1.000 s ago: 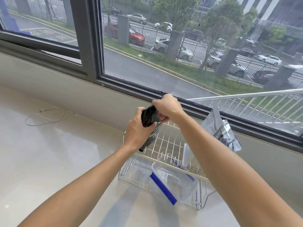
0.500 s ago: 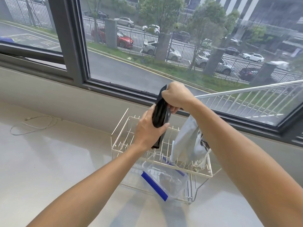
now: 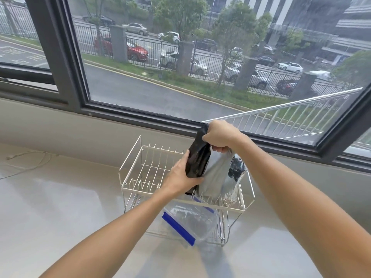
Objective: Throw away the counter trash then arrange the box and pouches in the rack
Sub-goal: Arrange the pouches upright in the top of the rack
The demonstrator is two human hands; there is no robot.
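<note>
A two-tier wire rack (image 3: 132, 182) stands on the white counter by the window. Both hands hold a black pouch (image 3: 197, 160) upright over the rack's top tier. My right hand (image 3: 219, 136) pinches its top edge, and my left hand (image 3: 180, 174) grips its lower side. The pouch's bottom reaches down among the tier's wires, right against a silver pouch (image 3: 219, 177) that stands in the top tier's right part. A clear plastic box (image 3: 192, 221) with a blue lid clip lies tilted on the lower tier.
A thin white cable (image 3: 28, 163) lies on the counter (image 3: 60, 217) at the far left. The window sill and dark frame (image 3: 140, 115) run just behind the rack. The left part of the top tier holds nothing.
The black pouch has come down and to the right, from above the rack to beside the silver pouch. The camera view has shifted, so the rack sits lower and more central.
</note>
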